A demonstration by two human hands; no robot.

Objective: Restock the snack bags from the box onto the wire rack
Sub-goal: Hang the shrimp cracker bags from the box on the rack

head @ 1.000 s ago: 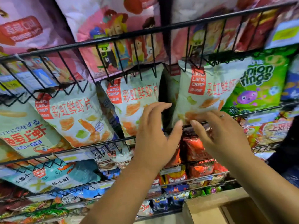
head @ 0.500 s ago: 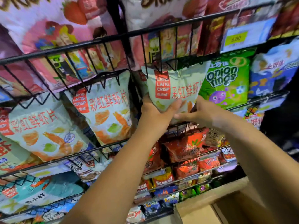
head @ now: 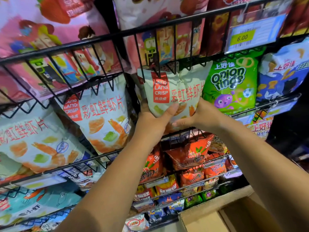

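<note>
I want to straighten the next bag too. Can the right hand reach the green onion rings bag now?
Probably yes, once it lets go. The right hand grips the Lang Lang Crisp bag just beside the onion rings bag, whose front stands uncovered.

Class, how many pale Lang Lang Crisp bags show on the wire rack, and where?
3. The middle bag is gripped by the left hand and right hand; the second bag is just left of it; the third bag is at the far left edge. Others may hide behind them.
</note>
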